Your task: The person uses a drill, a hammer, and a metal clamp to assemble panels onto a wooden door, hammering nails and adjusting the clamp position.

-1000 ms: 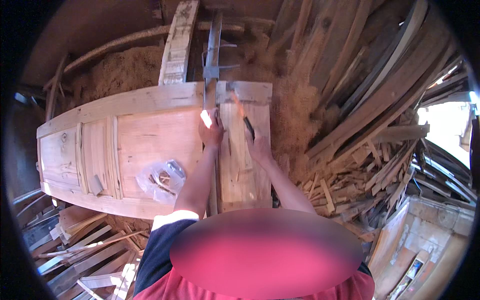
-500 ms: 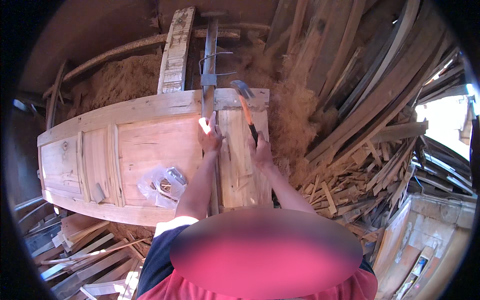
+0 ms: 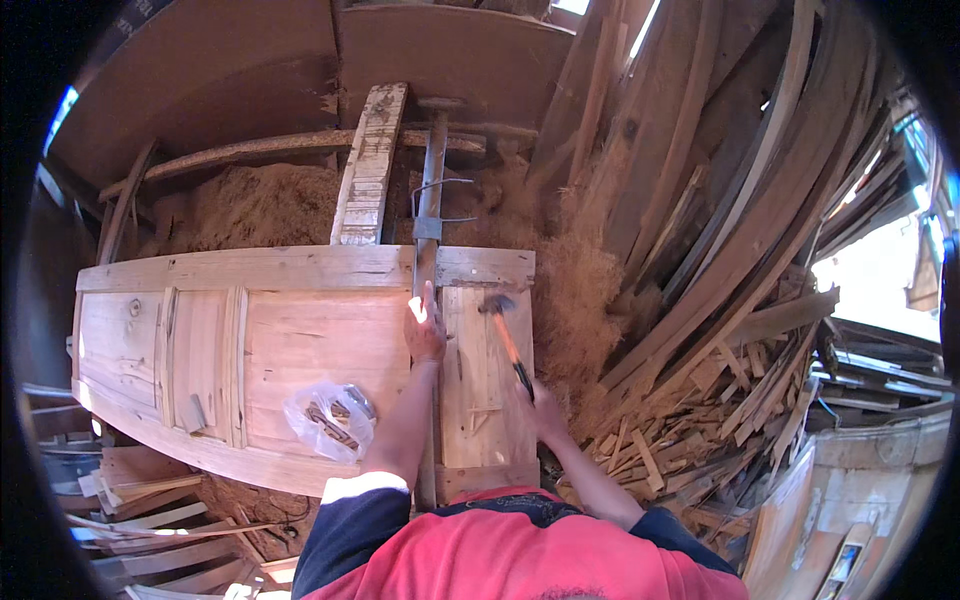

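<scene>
A wooden panelled door (image 3: 320, 335) lies flat in front of me. Across it, toward its right end, runs a long metal bar clamp (image 3: 427, 262). My left hand (image 3: 426, 335) is closed round the clamp's bar, one finger stretched along it. In my right hand (image 3: 543, 410) is a claw hammer (image 3: 509, 342) with an orange and black handle. Its dark head is over the door's right-end panel, below the far rail; whether it touches the wood I cannot tell. A clear plastic bag (image 3: 328, 420) with small pieces of wood sits on the door, left of my left forearm.
A pale plank (image 3: 368, 165) reaches away beyond the door's far edge, beside heaped sawdust (image 3: 260, 205). Long boards (image 3: 735, 190) lean at the right above scattered offcuts (image 3: 650, 450). More scrap wood (image 3: 170, 530) lies at the near left. A spirit level (image 3: 848, 562) rests at lower right.
The view has tilted upward, so the scene sits lower in the picture. The hammer's head has come down from the far rail toward me, over the panel. My left hand stays on the clamp.
</scene>
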Motion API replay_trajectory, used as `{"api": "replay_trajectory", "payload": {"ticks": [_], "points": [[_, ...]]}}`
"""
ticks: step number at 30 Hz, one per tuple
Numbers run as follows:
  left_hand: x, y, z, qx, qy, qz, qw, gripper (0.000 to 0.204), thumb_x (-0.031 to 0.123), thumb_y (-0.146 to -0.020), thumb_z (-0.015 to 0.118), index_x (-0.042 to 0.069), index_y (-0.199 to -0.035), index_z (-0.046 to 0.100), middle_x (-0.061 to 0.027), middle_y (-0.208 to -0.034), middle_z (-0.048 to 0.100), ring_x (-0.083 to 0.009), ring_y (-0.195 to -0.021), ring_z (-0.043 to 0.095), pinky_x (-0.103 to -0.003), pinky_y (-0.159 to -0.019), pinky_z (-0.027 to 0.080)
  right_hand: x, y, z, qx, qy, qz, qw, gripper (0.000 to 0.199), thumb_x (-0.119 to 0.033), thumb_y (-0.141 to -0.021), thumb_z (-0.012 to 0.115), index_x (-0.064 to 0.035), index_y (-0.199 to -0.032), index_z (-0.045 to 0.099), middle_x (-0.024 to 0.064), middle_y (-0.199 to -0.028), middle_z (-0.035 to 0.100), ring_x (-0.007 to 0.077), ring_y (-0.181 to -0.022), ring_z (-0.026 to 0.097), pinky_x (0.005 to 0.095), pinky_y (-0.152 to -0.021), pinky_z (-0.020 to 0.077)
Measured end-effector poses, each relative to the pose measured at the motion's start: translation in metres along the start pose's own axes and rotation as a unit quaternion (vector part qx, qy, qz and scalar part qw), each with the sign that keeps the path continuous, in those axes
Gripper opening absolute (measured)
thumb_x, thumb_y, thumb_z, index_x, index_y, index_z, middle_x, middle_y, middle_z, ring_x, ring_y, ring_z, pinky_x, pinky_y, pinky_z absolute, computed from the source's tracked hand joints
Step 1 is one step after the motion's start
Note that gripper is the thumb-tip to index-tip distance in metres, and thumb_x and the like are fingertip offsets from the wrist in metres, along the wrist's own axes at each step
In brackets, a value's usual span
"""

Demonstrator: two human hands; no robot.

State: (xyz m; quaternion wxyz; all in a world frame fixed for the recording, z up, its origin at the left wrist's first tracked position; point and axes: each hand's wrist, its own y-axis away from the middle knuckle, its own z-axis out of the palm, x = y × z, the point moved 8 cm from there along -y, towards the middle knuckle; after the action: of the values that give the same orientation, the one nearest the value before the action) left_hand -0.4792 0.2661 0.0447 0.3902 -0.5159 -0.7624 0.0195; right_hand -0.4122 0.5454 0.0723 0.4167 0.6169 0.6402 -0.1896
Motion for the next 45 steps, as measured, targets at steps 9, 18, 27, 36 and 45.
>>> {"api": "replay_trajectory", "payload": {"ticks": [9, 18, 27, 36, 45], "points": [[0.043, -0.002, -0.007, -0.027, 0.205, -0.059, 0.977, 0.038, 0.013, -0.096, 0.058, 0.006, -0.133, 0.051, -0.0161, -0.105, 0.065, -0.0245, -0.093, 0.063, -0.035, -0.078, 0.053, 0.097, 0.114, -0.020, -0.079, -0.118, 0.239, 0.961, 0.040, -0.042, -0.098, 0.052, -0.0041, -0.087, 0.059, 0.0033, -0.062, 0.053, 0.0132, -0.050, 0.053, 0.0321, -0.046, 0.0423], [0.048, -0.019, 0.081, -0.163, 0.468, -0.178, 0.850, 0.028, 0.017, -0.094, 0.065, -0.005, -0.110, 0.064, -0.0094, -0.108, 0.067, -0.0157, -0.086, 0.066, -0.029, -0.080, 0.054, 0.125, 0.108, -0.001, -0.090, -0.179, 0.257, 0.945, 0.036, -0.044, -0.098, 0.053, -0.0093, -0.089, 0.049, -0.0046, -0.055, 0.042, 0.0059, -0.039, 0.041, 0.0243, -0.033, 0.0345], [0.066, -0.070, 0.132, -0.204, 0.274, -0.076, 0.937, 0.025, 0.023, -0.087, 0.072, 0.000, -0.098, 0.069, -0.0128, -0.089, 0.073, -0.0208, -0.080, 0.070, -0.035, -0.071, 0.052, 0.141, 0.102, -0.002, -0.096, -0.150, 0.237, 0.955, 0.034, -0.042, -0.099, 0.053, -0.0093, -0.088, 0.050, -0.0041, -0.058, 0.044, 0.0058, -0.040, 0.041, 0.0239, -0.035, 0.0337], [0.072, -0.069, 0.128, -0.208, 0.164, 0.049, 0.963, 0.022, 0.027, -0.086, 0.070, 0.007, -0.097, 0.071, -0.0152, -0.087, 0.071, -0.0327, -0.084, 0.068, -0.041, -0.072, 0.052, 0.124, 0.099, -0.006, -0.085, -0.183, 0.207, 0.957, 0.035, -0.041, -0.099, 0.053, -0.0081, -0.087, 0.050, -0.0018, -0.057, 0.046, 0.0074, -0.040, 0.043, 0.0253, -0.035, 0.0342], [0.087, -0.060, 0.129, -0.254, 0.064, 0.110, 0.959, 0.037, 0.032, -0.080, 0.072, 0.014, -0.112, 0.066, -0.0186, -0.100, 0.067, -0.0379, -0.095, 0.062, -0.047, -0.078, 0.050, 0.060, 0.067, -0.041, 0.015, -0.006, 0.044, 0.999, 0.036, -0.035, -0.097, 0.056, 0.0004, -0.103, 0.059, 0.0221, -0.076, 0.061, 0.0342, -0.070, 0.064, 0.0434, -0.064, 0.0480]]}}
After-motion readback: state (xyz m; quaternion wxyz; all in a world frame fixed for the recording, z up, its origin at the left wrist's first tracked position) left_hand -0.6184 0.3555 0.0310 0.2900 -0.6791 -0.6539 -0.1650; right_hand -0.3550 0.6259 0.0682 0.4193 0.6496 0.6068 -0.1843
